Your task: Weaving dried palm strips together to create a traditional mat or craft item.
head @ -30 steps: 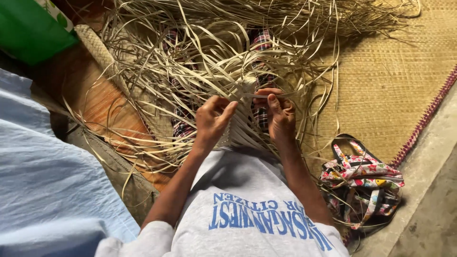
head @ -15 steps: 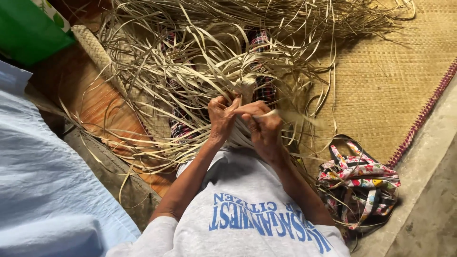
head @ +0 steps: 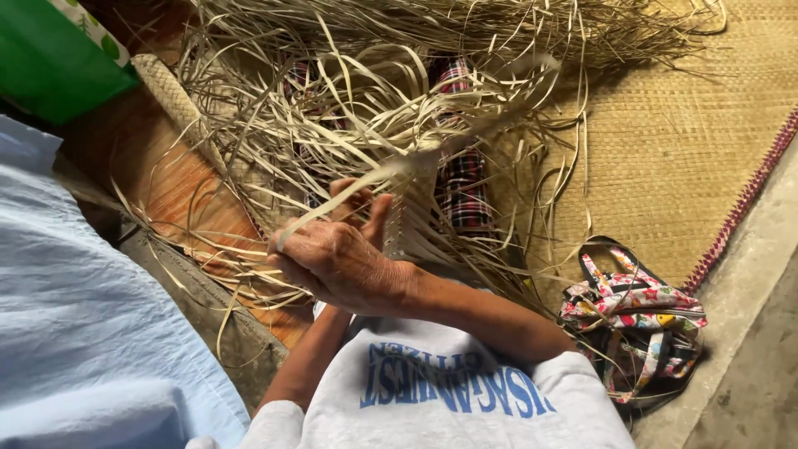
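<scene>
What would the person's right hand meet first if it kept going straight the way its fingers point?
Probably the loose pale straw strips just beyond the right hand; depth is hard to judge here.

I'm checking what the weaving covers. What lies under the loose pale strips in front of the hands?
Under the pale strips show patches of checked cloth, a woven mat and a reddish board. What the cloth covers is hidden by the strips.

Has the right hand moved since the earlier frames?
Yes. The right hand has crossed leftward over the left hand, away from the floral cloth bag, and pulls a straw strip.
</scene>
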